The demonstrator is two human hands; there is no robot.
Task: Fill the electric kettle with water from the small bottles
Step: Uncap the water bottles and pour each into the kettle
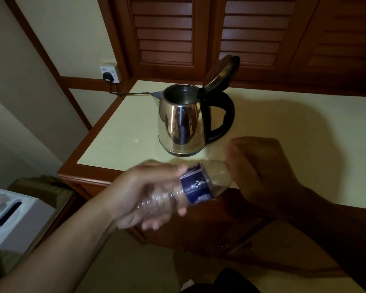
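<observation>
A steel electric kettle (181,121) with a black handle stands on the cream table top (283,127), its lid tipped open and its spout pointing left. In front of the table's near edge I hold a small clear plastic bottle (195,185) with a dark blue label, lying almost level with its neck to the right. My left hand (144,191) grips the bottle's lower body. My right hand (260,168) is curled round the neck end and hides the cap. Motion blur softens both hands.
The kettle's cord (133,93) runs left to a plug in a wall socket (110,74). Louvred wooden doors (165,32) stand behind the table. A white box (15,216) sits low at the left, beside the table's wooden frame (82,178).
</observation>
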